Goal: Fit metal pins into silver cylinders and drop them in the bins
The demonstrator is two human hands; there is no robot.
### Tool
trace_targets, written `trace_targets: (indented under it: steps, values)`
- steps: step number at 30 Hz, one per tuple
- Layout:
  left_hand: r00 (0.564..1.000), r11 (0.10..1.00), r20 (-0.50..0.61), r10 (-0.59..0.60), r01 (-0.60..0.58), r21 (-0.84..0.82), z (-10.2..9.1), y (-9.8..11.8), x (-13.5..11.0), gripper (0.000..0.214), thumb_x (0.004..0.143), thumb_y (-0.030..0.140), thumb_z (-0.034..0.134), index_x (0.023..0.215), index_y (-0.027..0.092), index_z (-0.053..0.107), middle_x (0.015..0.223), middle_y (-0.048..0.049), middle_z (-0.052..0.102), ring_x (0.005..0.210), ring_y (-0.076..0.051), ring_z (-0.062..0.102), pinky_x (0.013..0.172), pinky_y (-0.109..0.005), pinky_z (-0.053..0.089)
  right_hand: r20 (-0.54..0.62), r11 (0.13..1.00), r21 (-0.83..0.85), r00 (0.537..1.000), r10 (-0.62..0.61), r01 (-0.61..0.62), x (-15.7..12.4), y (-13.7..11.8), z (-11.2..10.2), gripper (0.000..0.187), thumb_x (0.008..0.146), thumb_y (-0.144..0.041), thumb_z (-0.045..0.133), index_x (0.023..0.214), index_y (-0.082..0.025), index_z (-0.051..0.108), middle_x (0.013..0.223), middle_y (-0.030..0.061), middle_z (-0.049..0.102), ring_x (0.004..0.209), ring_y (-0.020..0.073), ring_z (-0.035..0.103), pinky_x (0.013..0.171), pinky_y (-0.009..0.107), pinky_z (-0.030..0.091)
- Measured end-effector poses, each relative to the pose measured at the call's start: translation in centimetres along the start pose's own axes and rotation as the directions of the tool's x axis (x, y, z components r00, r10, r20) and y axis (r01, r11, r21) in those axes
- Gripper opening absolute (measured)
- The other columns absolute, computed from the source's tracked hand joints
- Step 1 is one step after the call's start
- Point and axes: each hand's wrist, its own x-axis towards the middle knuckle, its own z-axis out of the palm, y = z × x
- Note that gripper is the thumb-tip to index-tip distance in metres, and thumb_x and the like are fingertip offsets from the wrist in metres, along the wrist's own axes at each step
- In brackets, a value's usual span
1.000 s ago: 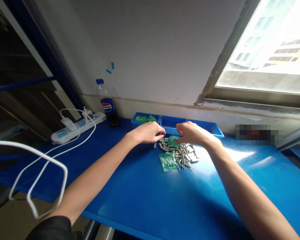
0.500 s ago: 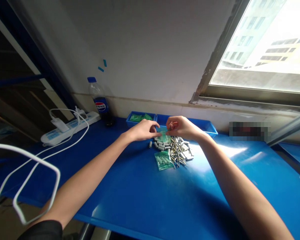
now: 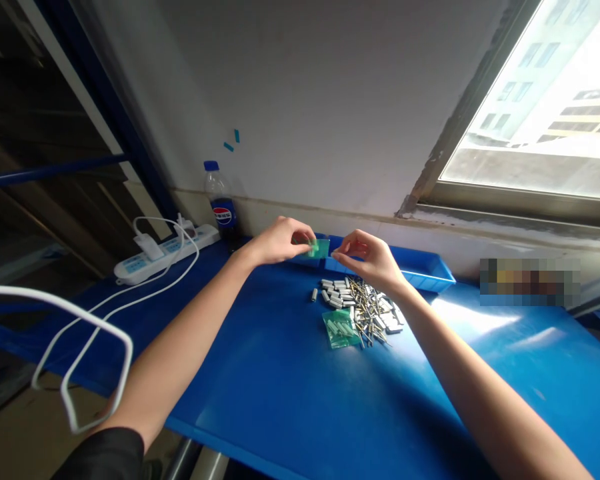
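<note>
My left hand point(image 3: 279, 240) is raised above the blue table point(image 3: 290, 400) and pinches a small green plastic bag point(image 3: 320, 249) by its edge. My right hand point(image 3: 369, 257) hovers just right of the bag, thumb and forefinger pinched together, with nothing that I can make out between them. Below the hands lies a pile of small grey metal cylinders point(image 3: 336, 293) and thin metal pins point(image 3: 367, 313). A second green bag point(image 3: 341, 329) with cylinders in it lies flat in front of the pile.
Blue trays point(image 3: 420, 267) stand along the wall behind the hands. A cola bottle point(image 3: 222, 207) and a white power strip point(image 3: 167, 253) with a white cable point(image 3: 95, 320) sit at the left. A window is at the right.
Both hands have lifted off the pile. The left hand now holds a green bag up in the air, and the right hand has come away to the bag's right.
</note>
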Motion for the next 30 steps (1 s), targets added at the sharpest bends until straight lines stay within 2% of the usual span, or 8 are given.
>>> trace_targets:
  steps: [4, 8, 10, 15, 19, 21, 25, 30]
  values:
    - [0.971, 0.927, -0.214, -0.108, 0.176, 0.330, -1.3, -2.5, -0.4, 0.025, 0.090, 0.024, 0.063, 0.105, 0.020, 0.082, 0.105, -0.0082, 0.080, 0.098, -0.024, 0.074, 0.093, -0.032, 0.056, 0.005, 0.998, -0.057, 1.000, 0.001, -0.001, 0.0, -0.1, 0.2, 0.030, 0.081, -0.045, 0.077, 0.092, -0.019, 0.067, 0.089, 0.0053, 0.071, 0.084, 0.0201, 0.069, 0.082, 0.036, 0.057]
    - [0.956, 0.835, -0.024, -0.292, 0.267, 0.481, -1.0, -4.4, -0.8, 0.037, 0.087, 0.019, 0.060, 0.119, 0.022, 0.079, 0.118, -0.0102, 0.078, 0.105, -0.027, 0.074, 0.091, -0.030, 0.057, 0.046, 0.992, -0.126, 0.998, 0.035, -0.028, 0.0, -0.9, -0.4, 0.033, 0.085, -0.050, 0.073, 0.093, -0.019, 0.069, 0.088, 0.0067, 0.073, 0.082, 0.0209, 0.069, 0.078, 0.035, 0.056]
    - [0.939, 0.831, 0.060, -0.337, 0.267, 0.488, -0.7, -4.6, -0.9, 0.043, 0.086, 0.017, 0.059, 0.125, 0.022, 0.076, 0.124, -0.0107, 0.076, 0.107, -0.027, 0.074, 0.091, -0.029, 0.057, 0.152, 0.977, -0.211, 0.988, 0.034, -0.001, -0.1, -1.5, -0.8, 0.031, 0.086, -0.049, 0.072, 0.094, -0.019, 0.071, 0.090, 0.0068, 0.075, 0.082, 0.0204, 0.069, 0.077, 0.034, 0.055]
    - [0.997, 0.928, 0.015, -0.079, 0.068, 0.366, -0.4, -2.4, -0.5, 0.037, 0.094, 0.022, 0.052, 0.121, 0.019, 0.077, 0.127, -0.0096, 0.074, 0.117, -0.024, 0.069, 0.104, -0.030, 0.050, 0.515, 0.853, -0.505, 0.838, 0.179, 0.128, -0.6, -2.2, -1.3, 0.037, 0.074, -0.050, 0.085, 0.098, -0.023, 0.074, 0.091, 0.0030, 0.071, 0.078, 0.0186, 0.064, 0.064, 0.028, 0.046]
    - [0.983, 0.980, 0.186, -0.002, -0.035, 0.197, -0.4, 0.3, -0.6, 0.031, 0.094, 0.032, 0.056, 0.103, 0.018, 0.082, 0.103, -0.0065, 0.080, 0.089, -0.020, 0.073, 0.081, -0.025, 0.053, 0.610, 0.730, -0.649, 0.721, 0.330, 0.215, -1.6, -2.3, -0.2, 0.066, 0.056, -0.055, 0.096, 0.111, -0.028, 0.072, 0.102, 0.0033, 0.066, 0.078, 0.0196, 0.060, 0.059, 0.028, 0.040]
    - [0.968, 0.986, 0.252, 0.001, -0.043, 0.163, -0.1, 1.0, -0.7, 0.029, 0.094, 0.035, 0.058, 0.098, 0.019, 0.082, 0.098, -0.0051, 0.081, 0.083, -0.018, 0.072, 0.074, -0.024, 0.051, 0.619, 0.688, -0.687, 0.684, 0.386, 0.233, -1.9, -2.4, 0.5, 0.062, 0.057, -0.054, 0.097, 0.109, -0.028, 0.073, 0.104, 0.0037, 0.063, 0.075, 0.0186, 0.058, 0.058, 0.028, 0.038]
    - [0.953, 0.988, 0.302, -0.003, -0.044, 0.148, 0.6, 1.1, -0.6, 0.028, 0.093, 0.035, 0.059, 0.096, 0.020, 0.082, 0.097, -0.0050, 0.081, 0.083, -0.018, 0.072, 0.072, -0.024, 0.050, 0.652, 0.689, -0.676, 0.646, 0.396, 0.260, -1.8, -2.4, 1.1, 0.043, 0.066, -0.047, 0.093, 0.102, -0.028, 0.077, 0.106, 0.0048, 0.063, 0.080, 0.0195, 0.060, 0.062, 0.028, 0.040]
    - [0.950, 0.989, 0.312, -0.015, -0.031, 0.142, 0.9, 0.8, -0.4, 0.028, 0.092, 0.036, 0.061, 0.100, 0.020, 0.082, 0.100, -0.0058, 0.081, 0.089, -0.019, 0.074, 0.075, -0.023, 0.051, 0.690, 0.812, -0.540, 0.668, 0.277, 0.221, -1.2, -1.2, 0.7, 0.017, 0.075, -0.032, 0.088, 0.089, -0.026, 0.081, 0.106, 0.0045, 0.069, 0.089, 0.0203, 0.066, 0.074, 0.028, 0.047]
